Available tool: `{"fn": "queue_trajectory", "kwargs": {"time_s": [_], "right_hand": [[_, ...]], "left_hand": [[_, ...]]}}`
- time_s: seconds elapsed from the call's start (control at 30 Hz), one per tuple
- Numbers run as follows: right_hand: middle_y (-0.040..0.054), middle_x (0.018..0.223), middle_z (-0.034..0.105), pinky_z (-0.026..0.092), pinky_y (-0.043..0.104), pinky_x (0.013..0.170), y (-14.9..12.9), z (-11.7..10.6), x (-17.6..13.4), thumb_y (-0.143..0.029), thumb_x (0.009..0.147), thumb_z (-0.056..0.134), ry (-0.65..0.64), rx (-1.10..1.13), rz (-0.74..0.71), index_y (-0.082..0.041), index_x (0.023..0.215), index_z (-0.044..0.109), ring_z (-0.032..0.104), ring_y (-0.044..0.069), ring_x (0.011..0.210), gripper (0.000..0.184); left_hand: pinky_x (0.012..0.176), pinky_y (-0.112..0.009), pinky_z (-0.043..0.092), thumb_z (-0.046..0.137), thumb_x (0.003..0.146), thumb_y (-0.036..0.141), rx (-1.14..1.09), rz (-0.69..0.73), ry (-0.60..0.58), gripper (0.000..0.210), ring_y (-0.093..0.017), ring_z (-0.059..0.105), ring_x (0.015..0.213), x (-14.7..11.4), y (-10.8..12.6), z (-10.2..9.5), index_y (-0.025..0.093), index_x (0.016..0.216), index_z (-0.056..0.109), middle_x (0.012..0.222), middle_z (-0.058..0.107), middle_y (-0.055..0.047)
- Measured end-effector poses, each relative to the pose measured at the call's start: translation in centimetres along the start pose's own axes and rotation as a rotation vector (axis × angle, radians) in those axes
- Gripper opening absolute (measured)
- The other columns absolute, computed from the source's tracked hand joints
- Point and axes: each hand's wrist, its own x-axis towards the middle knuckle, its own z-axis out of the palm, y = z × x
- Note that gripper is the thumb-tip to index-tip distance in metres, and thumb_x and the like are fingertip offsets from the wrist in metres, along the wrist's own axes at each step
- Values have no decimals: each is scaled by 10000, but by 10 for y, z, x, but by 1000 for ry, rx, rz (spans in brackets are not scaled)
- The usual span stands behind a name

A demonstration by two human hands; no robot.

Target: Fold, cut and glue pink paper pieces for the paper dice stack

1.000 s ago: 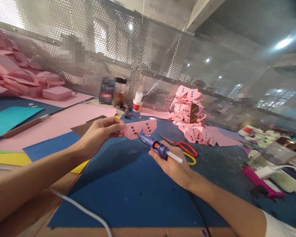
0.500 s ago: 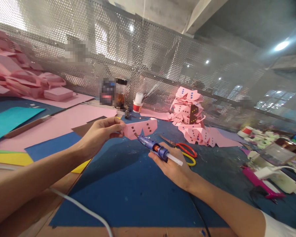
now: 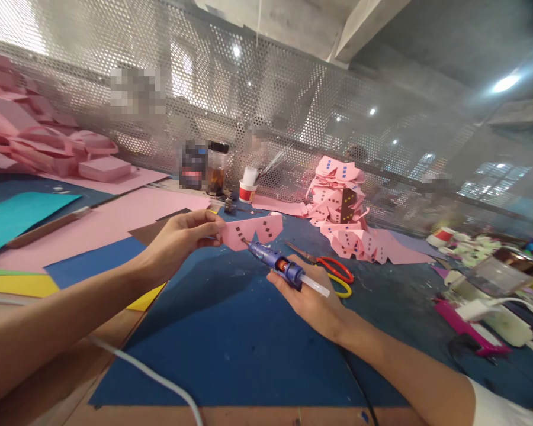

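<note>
Though in left grip (image 3: 184,239), paper (image 3: 251,224) mostly beyond.

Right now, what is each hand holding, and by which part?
Left hand: pink paper, pinched at its left end. Right hand: glue gun, held at its rear half; the exact grip is hidden.

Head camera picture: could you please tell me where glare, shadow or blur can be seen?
Head view: the white ceiling lamp glares at upper right; head view: a soft shadow lies on the flat blue sheet; head view: the long magenta object at right looks smeared, while the pink paper piece with dark squares is fairly clear.
</note>
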Motion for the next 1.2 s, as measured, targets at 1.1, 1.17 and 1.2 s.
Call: {"fn": "queue_trajectory", "kwargs": {"time_s": [1.1,1.17,1.2], "right_hand": [[3,662,690,449,259,534,41,-57,-33,-486,985,557,222,-158,94,-211,964,671,648,173,553,298],[30,711,723,468,279,579,59,-69,-46,-480,985,552,258,-311,104,-210,996,665,695,207,615,293],[43,734,736,474,289,596,68,-74,-53,-474,983,550,261,-401,125,-213,1014,664,717,229,653,286]], "left_hand": [[717,-262,551,823,756,338,-47,-46,-18,213,-154,648,745,5,-2,-7,168,787,698,815,691,-40],[722,-252,552,825,752,332,-37,-28,-11,209,-150,652,748,7,-4,-9,165,785,705,819,694,-40],[726,-247,551,821,757,334,-28,-23,-19,207,-146,650,748,7,-4,-9,164,787,706,812,690,-36]]}}
